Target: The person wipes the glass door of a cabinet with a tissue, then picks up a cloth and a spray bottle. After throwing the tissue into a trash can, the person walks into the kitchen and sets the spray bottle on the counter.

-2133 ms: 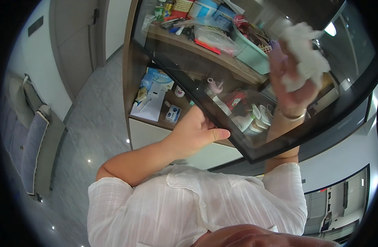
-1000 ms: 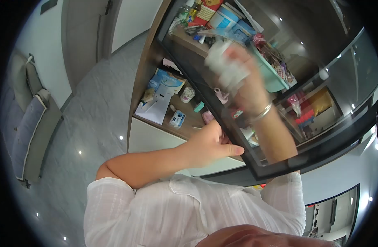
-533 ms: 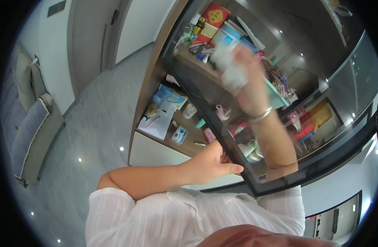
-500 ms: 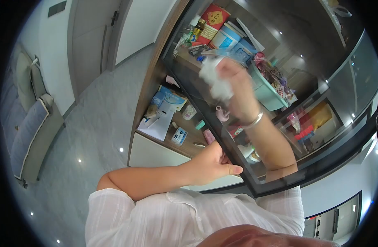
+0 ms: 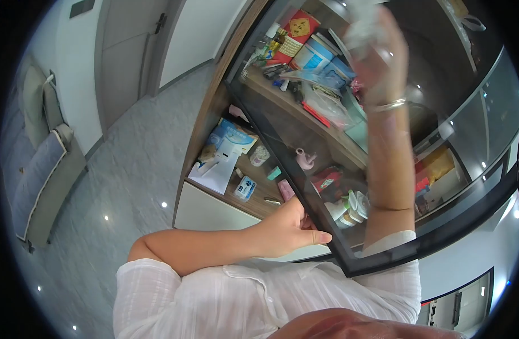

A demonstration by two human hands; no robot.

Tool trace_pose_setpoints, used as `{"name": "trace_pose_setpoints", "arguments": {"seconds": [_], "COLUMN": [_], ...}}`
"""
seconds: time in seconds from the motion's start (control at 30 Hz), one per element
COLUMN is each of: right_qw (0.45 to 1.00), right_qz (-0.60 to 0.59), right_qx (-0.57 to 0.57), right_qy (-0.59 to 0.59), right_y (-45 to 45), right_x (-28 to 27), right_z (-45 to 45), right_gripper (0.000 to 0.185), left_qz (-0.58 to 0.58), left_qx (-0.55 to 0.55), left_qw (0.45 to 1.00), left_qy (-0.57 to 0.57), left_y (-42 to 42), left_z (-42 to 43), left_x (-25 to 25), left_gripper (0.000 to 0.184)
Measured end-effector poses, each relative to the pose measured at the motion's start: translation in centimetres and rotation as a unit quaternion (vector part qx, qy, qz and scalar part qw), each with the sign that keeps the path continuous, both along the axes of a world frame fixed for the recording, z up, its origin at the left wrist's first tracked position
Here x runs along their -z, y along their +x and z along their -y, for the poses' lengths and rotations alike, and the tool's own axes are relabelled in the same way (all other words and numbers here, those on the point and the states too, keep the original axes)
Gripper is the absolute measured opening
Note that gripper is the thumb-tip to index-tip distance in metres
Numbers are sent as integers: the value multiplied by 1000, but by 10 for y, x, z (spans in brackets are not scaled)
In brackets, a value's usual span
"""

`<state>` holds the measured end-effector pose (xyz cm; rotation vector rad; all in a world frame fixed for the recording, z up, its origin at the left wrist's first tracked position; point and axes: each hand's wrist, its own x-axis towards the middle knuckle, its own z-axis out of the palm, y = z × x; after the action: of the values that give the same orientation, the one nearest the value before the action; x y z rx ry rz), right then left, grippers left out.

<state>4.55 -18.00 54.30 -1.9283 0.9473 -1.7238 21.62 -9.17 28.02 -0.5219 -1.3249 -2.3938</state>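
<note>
My left hand (image 5: 285,229) has the glass door (image 5: 395,260) clamped near its lower corner, thumb over the frame, other fingers curled behind. Let that hold slacken under a push from my other arm and, I reckon, the door swings; swing it shut and those fingers get pinched. Up high, seen through the door, here's my right hand (image 5: 386,65), blurred, gripping the white cloth (image 5: 364,22), which the top of the view cuts off. Too loose a grip there could drop it! My bracelet (image 5: 392,105) might scratch the pane if the wrist tips in. Further out, the shelf (image 5: 327,137) carries a mint tub (image 5: 358,133), partly behind my forearm; below, a pink bottle (image 5: 306,159) stands near small packs, and a jolt could topple it.
</note>
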Motion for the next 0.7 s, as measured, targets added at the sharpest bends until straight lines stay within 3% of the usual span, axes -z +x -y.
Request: {"name": "trace_pose_setpoints", "arguments": {"seconds": [0.03, 0.07, 0.1, 0.13, 0.2, 0.27, 0.33, 0.37, 0.47, 0.57, 0.6, 0.63, 0.67, 0.7], "right_qw": [998, 995, 991, 989, 959, 955, 975, 993, 993, 974, 994, 987, 982, 999], "right_qz": [-18, 48, 27, -17, 13, -17, 66, 64, -72, -82, 53, -2, 60, 31], "right_qx": [46, 35, 96, 43, 31, 23, 54, 70, -43, -207, -84, -160, -176, -4], "right_qy": [37, 83, 88, 137, 282, 296, 205, 77, -81, -38, -37, -3, 41, 36], "right_y": [26, 42, 35, 22, 36, 27, 21, 36, 31, 14, 43, 27, 36, 39], "right_x": [35, 70, 105, 136, 155, 139, 87, 50, -57, -62, -37, -19, 9, 32], "right_z": [9, 14, 26, 30, 13, 8, -9, -13, -12, 36, 46, 70, 79, 87], "right_gripper": [29, 28, 21, 14, 6, 14, 23, 29, 15, 17, 18, 17, 15, 12], "left_qz": [-7, -12, -18, -26, -42, -43, -27, -21, -8, -6, -2, 3, 2, 1], "left_qx": [-4, -7, -12, -13, -14, -13, -13, -17, -22, -12, -8, -3, -9, -15], "left_qw": [1000, 1000, 999, 999, 998, 998, 999, 1000, 1000, 1000, 1000, 1000, 1000, 1000], "left_qy": [9, 17, 24, 28, 34, 31, 24, 12, -8, -7, -4, -2, 2, 6], "left_y": [2, 2, 2, 1, -3, -7, -7, -8, -7, -4, -2, -2, -1, -2], "left_z": [0, -1, -2, -2, -3, -2, -2, -3, -2, -1, 0, 0, -1, -2], "left_x": [-1, -2, -2, -1, -1, -1, -2, -2, -2, -3, -3, -3, -3, -3], "left_gripper": [43, 45, 47, 49, 54, 59, 63, 62, 61, 57, 56, 54, 51, 47]}}
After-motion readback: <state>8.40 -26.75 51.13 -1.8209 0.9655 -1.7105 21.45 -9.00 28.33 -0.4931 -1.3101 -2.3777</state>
